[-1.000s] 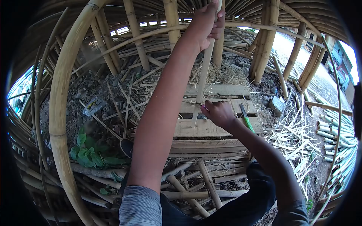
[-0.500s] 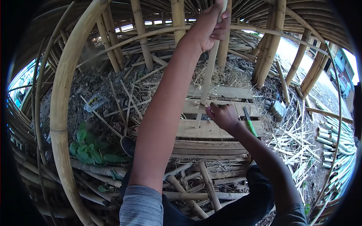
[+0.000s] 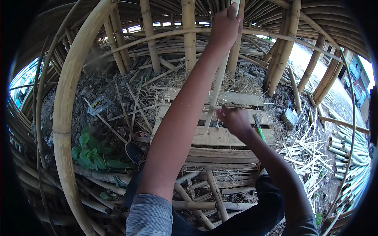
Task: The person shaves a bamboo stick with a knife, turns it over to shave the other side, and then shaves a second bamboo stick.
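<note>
Left hand (image 3: 225, 21): raised, fingers clenched round the top end of the bamboo strip (image 3: 215, 92).
Bamboo strip: thin, flat, pale and straight. Runs from the left fingers down past the right fingers, tip on the planks (image 3: 220, 137) just below them.
Right hand (image 3: 235, 120): fingers curled tight at the strip's lower part. What they pinch is blurred, cannot tell.
Planks: rough grey-tan boards under the right fingers, strewn with straw.
Green-handled tool (image 3: 258, 129): flat on the planks, just right of the right fingers.
Curved bamboo pole (image 3: 63, 118): thick, round, jointed, yellow. Well left of both hands.
Slivers (image 3: 307, 151): pale split strips, heaped far right of the right fingers.
</note>
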Tool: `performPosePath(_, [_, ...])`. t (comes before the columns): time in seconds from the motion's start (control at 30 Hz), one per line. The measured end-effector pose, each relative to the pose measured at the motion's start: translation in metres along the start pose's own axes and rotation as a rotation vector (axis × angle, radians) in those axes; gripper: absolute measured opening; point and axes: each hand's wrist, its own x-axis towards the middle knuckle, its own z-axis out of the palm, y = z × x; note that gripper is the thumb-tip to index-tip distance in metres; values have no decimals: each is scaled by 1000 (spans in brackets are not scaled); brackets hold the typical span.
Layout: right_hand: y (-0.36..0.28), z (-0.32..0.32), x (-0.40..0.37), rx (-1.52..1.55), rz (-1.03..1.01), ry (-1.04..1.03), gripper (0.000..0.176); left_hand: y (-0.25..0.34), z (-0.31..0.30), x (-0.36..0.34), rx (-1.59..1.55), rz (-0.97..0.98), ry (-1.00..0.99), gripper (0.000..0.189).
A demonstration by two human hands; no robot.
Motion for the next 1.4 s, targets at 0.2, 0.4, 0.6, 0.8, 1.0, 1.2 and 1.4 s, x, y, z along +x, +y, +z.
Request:
performPosePath(0.2, [-10, -34, 23, -12, 85, 46, 33, -10, 9, 4, 498, 351, 343, 42])
performPosePath(0.4, [-12, -21, 11, -54, 9, -89, 31, -8, 7, 2, 580, 474, 416, 41])
performPosePath(0.6, [-8, -3, 3, -183, -183, -183, 30, -8, 5, 5, 605, 533, 459, 43])
performPosePath(0.8, [-5, 5, 0, -117, -97, -114, 32, -6, 7, 2, 486, 458, 348, 44])
performPosePath(1.0, [3, -16, 9, -49, -19, -26, 31, 6, -13, -2, -135, -35, -235, 46])
performPosePath(1.2, [10, -17, 21, -45, 1, -49, 34, -5, -21, 9, -169, -52, -300, 48])
performPosePath(1.4, [10, -36, 31, 43, 112, -2, 33, -7, -13, 14, -187, -70, -376, 49])
